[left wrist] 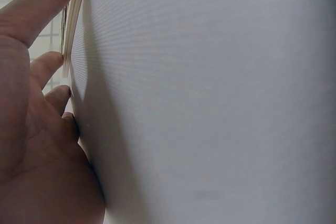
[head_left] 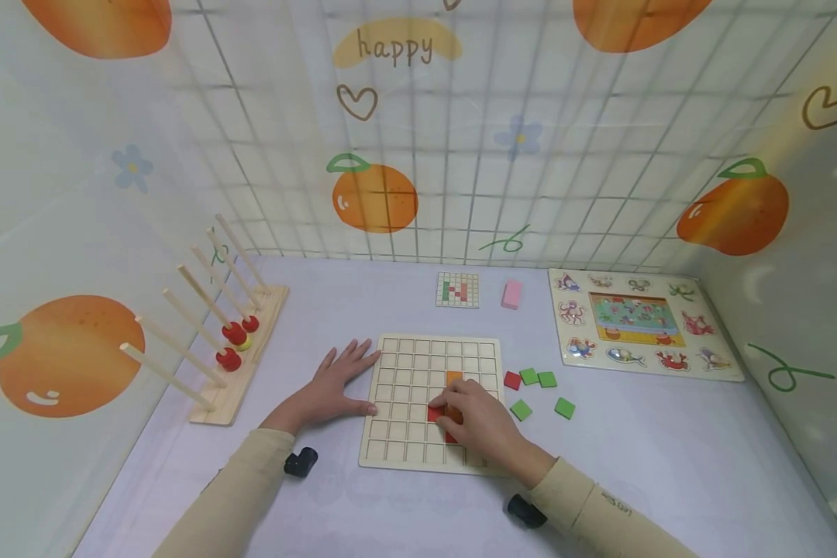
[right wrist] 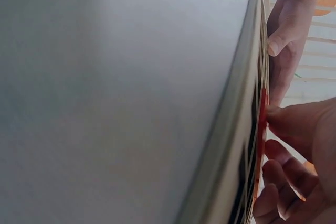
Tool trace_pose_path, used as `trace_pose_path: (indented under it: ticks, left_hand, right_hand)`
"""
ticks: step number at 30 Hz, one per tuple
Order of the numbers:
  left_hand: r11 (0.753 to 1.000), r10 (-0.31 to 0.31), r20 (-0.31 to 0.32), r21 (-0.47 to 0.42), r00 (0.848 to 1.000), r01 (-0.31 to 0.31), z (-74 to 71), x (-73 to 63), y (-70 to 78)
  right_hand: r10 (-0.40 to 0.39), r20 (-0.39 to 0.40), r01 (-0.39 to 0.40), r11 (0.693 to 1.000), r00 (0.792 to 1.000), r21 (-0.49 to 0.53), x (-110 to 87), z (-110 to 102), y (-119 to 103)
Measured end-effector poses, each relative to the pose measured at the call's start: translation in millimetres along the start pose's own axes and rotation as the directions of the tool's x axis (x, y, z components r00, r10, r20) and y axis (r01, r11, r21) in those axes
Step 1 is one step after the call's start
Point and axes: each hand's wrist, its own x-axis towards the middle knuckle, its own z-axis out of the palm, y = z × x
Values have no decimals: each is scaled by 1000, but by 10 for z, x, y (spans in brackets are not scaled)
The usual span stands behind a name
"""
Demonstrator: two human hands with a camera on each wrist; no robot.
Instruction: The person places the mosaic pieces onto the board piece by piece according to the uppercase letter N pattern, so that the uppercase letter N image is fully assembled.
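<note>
- The left hand (head_left: 328,394) lies with its fingers spread wide, the fingertips and thumb touching the left edge of the wooden grid board (head_left: 401,403)
- The right hand (head_left: 480,418) is over the right half of the board, its fingers bent and drawn in narrow, thumb and fingertip pinching a red tile (head_left: 435,415)
- That tile is on the grid, left of the right hand's palm; in the right wrist view the thumb touches red at the board's face
- An orange tile (head_left: 453,377) sits in a cell above the hand, and a lower red tile (head_left: 450,439) shows partly beneath it
- Just right of the board, four green tiles (head_left: 547,379) and a loose red tile (head_left: 512,380) lie on the surface (head_left: 669,465)
- Beyond the board are a small pattern card (head_left: 457,290) and a pink block (head_left: 511,294)
- At far right lies a sea-animal puzzle (head_left: 621,287)
- At left stands a wooden peg rack (head_left: 237,399) with red rings (head_left: 229,359) on some pegs
</note>
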Motion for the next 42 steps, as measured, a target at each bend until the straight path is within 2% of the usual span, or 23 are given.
trace_pose_path:
  ticks: [23, 42]
  left_hand:
    - [1000, 2, 2, -6, 1000, -2, -15, -4, 10]
    - [1000, 1, 4, -2, 1000, -1, -24, -10, 23]
  right_hand:
    - [74, -38, -70, 993, 997, 99, -93, -84, 84]
    - [180, -79, -170, 978, 981, 117, -294, -256, 386]
